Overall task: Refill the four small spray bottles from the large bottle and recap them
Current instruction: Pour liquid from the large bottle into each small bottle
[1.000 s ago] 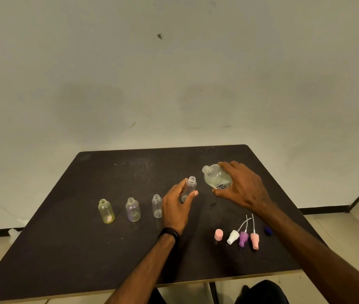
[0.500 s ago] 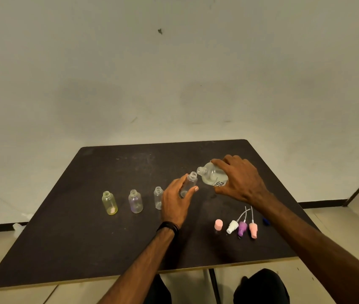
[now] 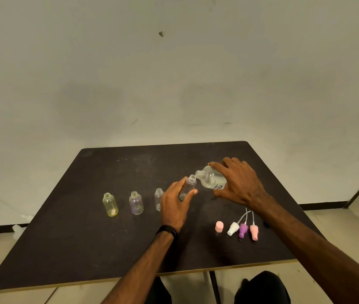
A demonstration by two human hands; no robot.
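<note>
My right hand (image 3: pixel 241 184) grips the large clear bottle (image 3: pixel 211 178), tilted so its open mouth sits just above the neck of a small clear bottle (image 3: pixel 187 186). My left hand (image 3: pixel 175 204) holds that small bottle upright on the dark table (image 3: pixel 82 242). Three more open small bottles stand in a row to the left: a yellow one (image 3: pixel 110 204), a purple-tinted one (image 3: pixel 136 203) and a clear one (image 3: pixel 158 199), partly hidden by my left hand. Spray caps lie near the front right: pink cap (image 3: pixel 219 226), white (image 3: pixel 233 228), purple (image 3: pixel 243 230), pink (image 3: pixel 254 231).
A small dark blue cap (image 3: pixel 266 224) lies by my right forearm. The table's front edge runs close to my body, and a white wall stands behind the table. A white object (image 3: pixel 17 227) lies on the floor at the left.
My right hand has tipped the large bottle further down and to the left, bringing its mouth over the small bottle's neck. My left hand keeps holding the small bottle.
</note>
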